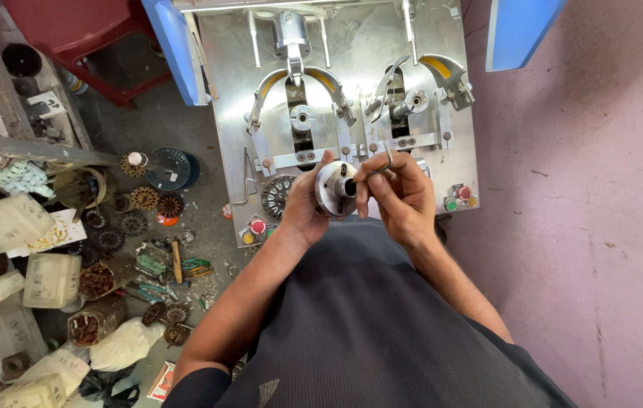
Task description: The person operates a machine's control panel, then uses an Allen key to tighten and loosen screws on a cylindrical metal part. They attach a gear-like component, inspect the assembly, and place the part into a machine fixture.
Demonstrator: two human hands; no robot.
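Observation:
My left hand [302,208] grips a round silver metal disc part [333,189] from its left side, holding it upright in front of my chest. My right hand [401,196] pinches a bent metal hex key [383,165], its short end pushed into the dark centre hub of the disc. Both hands hover just above the front edge of a steel machine table [352,45] that carries two winding fixtures with yellow-tipped curved arms. A toothed stator ring [276,195] lies on the table just left of my left hand.
Red, green and yellow push buttons [459,198] sit at the table's front right, more buttons [255,228] at the front left. Stator cores, a spool [169,168], pliers and plastic containers [49,279] litter the floor at left. A pink wall [601,189] runs along the right.

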